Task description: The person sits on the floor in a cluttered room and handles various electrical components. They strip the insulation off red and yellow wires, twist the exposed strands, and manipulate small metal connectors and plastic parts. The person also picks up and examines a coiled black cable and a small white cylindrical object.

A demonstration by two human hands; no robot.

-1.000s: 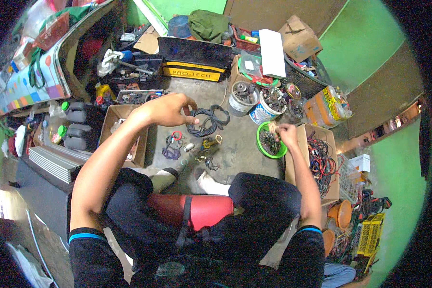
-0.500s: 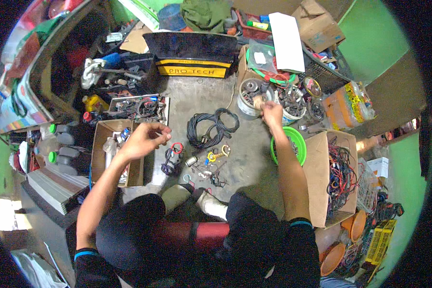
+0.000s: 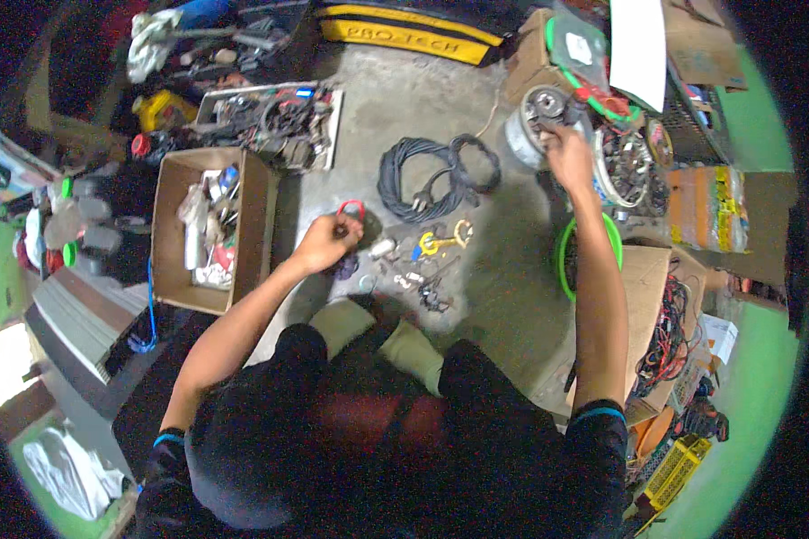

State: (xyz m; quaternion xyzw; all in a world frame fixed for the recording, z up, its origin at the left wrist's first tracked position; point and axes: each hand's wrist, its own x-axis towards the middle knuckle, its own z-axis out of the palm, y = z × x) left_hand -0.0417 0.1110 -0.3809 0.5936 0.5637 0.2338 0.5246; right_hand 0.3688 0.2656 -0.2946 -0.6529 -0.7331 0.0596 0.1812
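Flanking grey floor (image 3: 503,296), green walls (image 3: 751,377)

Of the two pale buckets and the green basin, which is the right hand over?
The leftmost bucket: the right hand is over its mouth. The other pale bucket stands to its right, and the green basin sits nearer the person.

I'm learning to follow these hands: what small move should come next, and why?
Perhaps pinch the red ring with the left hand: that hand is curled right beside it, though any grip is hard to make out, while the right hand is away over the pale bucket.
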